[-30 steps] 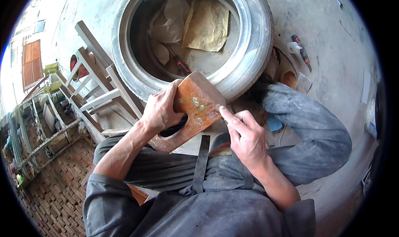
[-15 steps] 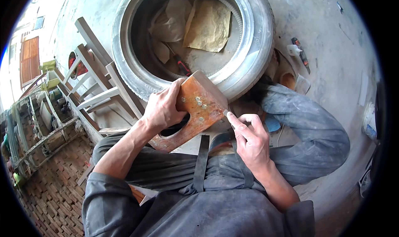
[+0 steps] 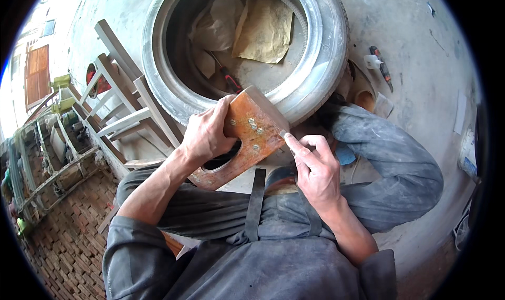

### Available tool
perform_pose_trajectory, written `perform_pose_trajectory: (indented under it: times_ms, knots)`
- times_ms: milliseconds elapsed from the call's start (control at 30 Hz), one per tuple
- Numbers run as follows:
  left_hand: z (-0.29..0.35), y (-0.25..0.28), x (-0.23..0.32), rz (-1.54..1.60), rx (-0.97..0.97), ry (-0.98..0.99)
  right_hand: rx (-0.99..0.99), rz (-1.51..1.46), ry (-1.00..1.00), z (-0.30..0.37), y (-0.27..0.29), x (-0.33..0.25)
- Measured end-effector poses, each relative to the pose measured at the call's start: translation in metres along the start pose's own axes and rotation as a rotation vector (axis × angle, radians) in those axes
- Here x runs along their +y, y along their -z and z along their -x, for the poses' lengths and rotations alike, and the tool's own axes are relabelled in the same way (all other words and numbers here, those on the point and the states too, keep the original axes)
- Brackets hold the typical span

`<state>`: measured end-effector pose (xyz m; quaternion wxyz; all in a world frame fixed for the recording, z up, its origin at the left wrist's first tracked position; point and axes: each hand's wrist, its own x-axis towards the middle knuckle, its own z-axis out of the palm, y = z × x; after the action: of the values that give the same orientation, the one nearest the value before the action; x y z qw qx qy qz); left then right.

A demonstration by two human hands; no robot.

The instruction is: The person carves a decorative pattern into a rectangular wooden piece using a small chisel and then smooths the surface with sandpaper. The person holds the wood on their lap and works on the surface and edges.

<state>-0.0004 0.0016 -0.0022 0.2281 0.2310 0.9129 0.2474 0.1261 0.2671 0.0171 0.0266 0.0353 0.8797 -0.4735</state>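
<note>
Orange, spotted block [image 3: 254,137] — left hand [image 3: 207,132] grips it, right hand [image 3: 317,171] pinches a grey sliver [image 3: 283,133].

Block [image 3: 253,141] before tyre [image 3: 327,52]; paper [image 3: 265,30], screwdriver [image 3: 230,80] inside tyre; frame [image 3: 126,121] left of tyre, tool [image 3: 385,73] right.

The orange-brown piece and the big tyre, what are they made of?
The orange-brown piece: maybe wood with a worn, patchy finish, since its side looks pale and bare. The tyre: likely rubber, dusty grey, with tread along its outer edge.
</note>
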Motion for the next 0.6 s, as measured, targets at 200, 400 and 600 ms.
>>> perform_pose_trajectory:
  times_ms: [200,400,600]
  knots:
    - [0.000,0.000,0.000,-0.017,-0.004,0.004,0.006,0.014,0.008,-0.004,-0.002,-0.003]
    - [0.000,0.000,0.003,-0.014,0.021,-0.029,0.021,0.012,0.021,0.006,-0.001,0.003]
    - [-0.001,0.001,0.003,-0.032,0.004,0.005,0.005,0.019,0.033,-0.001,-0.001,0.002]
